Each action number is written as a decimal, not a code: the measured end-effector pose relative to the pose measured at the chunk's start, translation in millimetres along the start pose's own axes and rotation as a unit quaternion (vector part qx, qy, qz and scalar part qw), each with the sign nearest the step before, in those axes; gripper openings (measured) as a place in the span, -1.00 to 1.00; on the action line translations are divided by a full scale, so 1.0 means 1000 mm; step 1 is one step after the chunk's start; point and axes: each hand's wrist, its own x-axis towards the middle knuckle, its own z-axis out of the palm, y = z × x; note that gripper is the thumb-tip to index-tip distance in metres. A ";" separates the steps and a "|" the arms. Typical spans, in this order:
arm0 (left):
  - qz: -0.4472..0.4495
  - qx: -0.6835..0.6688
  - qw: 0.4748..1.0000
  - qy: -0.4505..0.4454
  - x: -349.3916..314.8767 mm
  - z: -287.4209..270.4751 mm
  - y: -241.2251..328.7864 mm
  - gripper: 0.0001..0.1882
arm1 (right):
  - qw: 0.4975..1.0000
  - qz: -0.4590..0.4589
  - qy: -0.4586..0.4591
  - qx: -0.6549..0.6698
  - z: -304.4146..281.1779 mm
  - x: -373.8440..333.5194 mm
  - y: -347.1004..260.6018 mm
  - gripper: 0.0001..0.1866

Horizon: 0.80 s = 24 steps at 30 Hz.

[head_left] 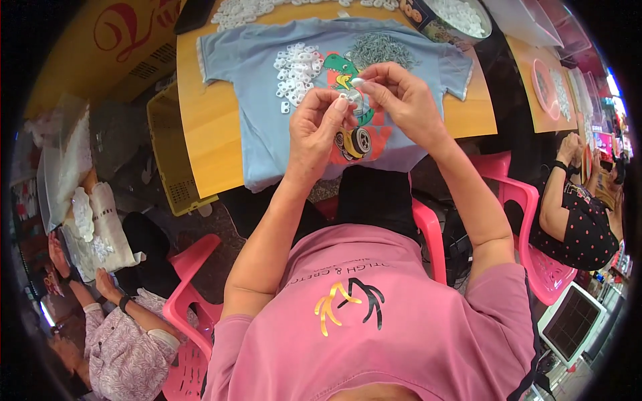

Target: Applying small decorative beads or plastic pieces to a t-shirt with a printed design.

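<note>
Both my hands are raised close together over a light blue T-shirt (261, 144) spread on the table. My left hand (319, 123) is closed in a pinch, with a small white plastic piece (346, 97) between thumb and fingertips. Just right of it, my right hand (404, 100) also pinches, thumb against forefinger; whatever lies between those tips is too small to make out. Beyond my left hand is a pile of white plastic pieces with holes (297, 72). A heap of small grey screws (382, 52) sits beyond my right hand. The shirt's printed dinosaur shows between the piles.
More white pieces (244, 12) line the table's far edge, near a round tub of white pieces (461, 17). A yellow crate (175, 157) stands left of the wooden table (210, 160). People sit at both sides on pink chairs (190, 294).
</note>
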 end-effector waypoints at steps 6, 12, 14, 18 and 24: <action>0.014 0.007 1.000 -0.020 0.001 -0.003 -0.002 -0.86 | 0.995 -0.086 0.009 -0.049 0.009 -0.009 0.002 -0.81; 0.011 0.014 1.000 -0.020 0.001 -0.004 -0.002 -0.86 | 0.997 -0.030 0.013 0.072 0.010 -0.012 0.001 -0.79; 0.008 0.014 1.000 -0.019 0.001 -0.003 -0.001 -0.86 | 0.995 -0.034 0.021 0.090 0.012 -0.012 0.004 -0.76; 0.006 0.041 0.999 -0.024 0.000 -0.003 0.000 -0.87 | 0.986 -0.029 0.029 0.159 0.015 -0.011 0.002 -0.70; -0.001 0.071 0.997 -0.025 -0.001 -0.003 0.002 -0.87 | 0.983 0.020 0.074 0.169 0.025 -0.013 0.000 -0.75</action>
